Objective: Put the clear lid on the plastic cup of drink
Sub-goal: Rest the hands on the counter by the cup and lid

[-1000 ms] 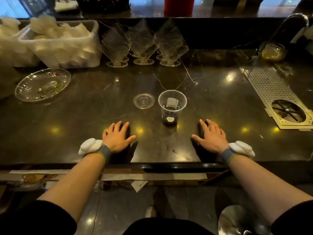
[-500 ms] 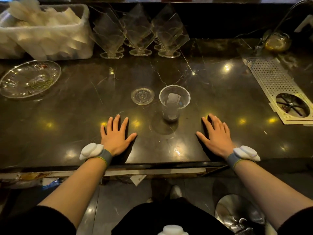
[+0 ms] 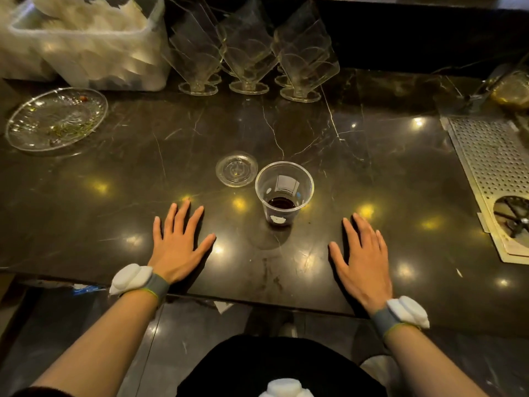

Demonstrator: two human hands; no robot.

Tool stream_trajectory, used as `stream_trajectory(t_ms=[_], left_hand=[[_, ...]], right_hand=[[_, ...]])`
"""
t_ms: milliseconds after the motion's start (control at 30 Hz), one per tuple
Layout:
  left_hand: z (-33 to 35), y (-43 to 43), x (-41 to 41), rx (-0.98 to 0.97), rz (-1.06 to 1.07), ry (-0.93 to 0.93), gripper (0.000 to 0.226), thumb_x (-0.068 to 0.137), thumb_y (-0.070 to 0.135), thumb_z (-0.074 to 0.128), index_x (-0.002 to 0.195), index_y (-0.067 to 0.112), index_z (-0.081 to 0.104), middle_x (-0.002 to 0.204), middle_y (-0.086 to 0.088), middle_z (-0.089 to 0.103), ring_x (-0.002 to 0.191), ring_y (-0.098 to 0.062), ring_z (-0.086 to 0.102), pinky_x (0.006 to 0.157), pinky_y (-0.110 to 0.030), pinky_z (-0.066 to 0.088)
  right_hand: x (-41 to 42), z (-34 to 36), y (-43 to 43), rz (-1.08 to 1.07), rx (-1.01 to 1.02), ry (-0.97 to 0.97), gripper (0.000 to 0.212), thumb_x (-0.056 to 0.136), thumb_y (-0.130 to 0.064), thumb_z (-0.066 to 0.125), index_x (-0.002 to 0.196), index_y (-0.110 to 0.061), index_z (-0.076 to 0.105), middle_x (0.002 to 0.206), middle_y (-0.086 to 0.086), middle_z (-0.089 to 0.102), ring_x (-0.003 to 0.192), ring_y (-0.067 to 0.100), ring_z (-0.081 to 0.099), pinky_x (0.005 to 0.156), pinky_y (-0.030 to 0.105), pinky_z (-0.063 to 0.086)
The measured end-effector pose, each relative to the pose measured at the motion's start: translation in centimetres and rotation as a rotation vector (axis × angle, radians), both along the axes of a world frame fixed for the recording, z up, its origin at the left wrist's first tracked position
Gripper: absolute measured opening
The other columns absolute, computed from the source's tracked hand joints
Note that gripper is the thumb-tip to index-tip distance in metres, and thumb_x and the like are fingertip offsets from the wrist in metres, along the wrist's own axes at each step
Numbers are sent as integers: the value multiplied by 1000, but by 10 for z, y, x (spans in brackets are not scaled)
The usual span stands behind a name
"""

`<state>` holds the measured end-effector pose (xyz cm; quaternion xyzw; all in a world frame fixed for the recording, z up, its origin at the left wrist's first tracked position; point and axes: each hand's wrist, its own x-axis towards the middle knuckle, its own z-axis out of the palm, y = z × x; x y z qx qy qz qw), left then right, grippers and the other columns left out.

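A clear plastic cup [image 3: 284, 193] stands upright in the middle of the dark marble counter [image 3: 372, 179], with a little dark drink at its bottom and no lid on it. The round clear lid [image 3: 236, 168] lies flat on the counter just left of and behind the cup, apart from it. My left hand [image 3: 179, 242] rests flat on the counter, fingers spread, in front of and left of the cup. My right hand [image 3: 362, 257] lies flat to the cup's right front. Both hands hold nothing.
A glass plate [image 3: 55, 118] sits at the far left. A white tub [image 3: 94, 44] of folded papers stands at the back left, with several clear stemmed holders [image 3: 249, 50] beside it. A perforated metal drain tray [image 3: 495, 167] runs along the right side.
Both hands stay flat in the same spots on the counter. The view has tilted down and moved closer; cup and lid have not moved.
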<state>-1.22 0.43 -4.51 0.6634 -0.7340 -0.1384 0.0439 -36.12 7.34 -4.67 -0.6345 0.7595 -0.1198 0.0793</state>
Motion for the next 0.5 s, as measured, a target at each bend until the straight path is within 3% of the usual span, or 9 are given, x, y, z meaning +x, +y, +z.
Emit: stream_trajectory(t_ms=[267, 500], left_hand=[[-4, 2, 2, -56, -8, -37, 77, 80, 67, 17, 148, 31, 19, 161, -1, 10, 148, -21, -4, 117, -51, -3], [3, -3, 3, -42, -18, 71, 73, 82, 65, 21, 144, 26, 29, 157, -7, 18, 147, -24, 1, 119, -49, -2]], right_hand=[[3, -3, 2, -19, -18, 6, 67, 90, -52, 32, 146, -15, 38, 156, 7, 32, 146, 23, 25, 120, 43, 15], [3, -2, 2, -18, -10, 14, 67, 90, -51, 33, 145, -14, 40, 155, 8, 36, 145, 24, 27, 120, 45, 18]])
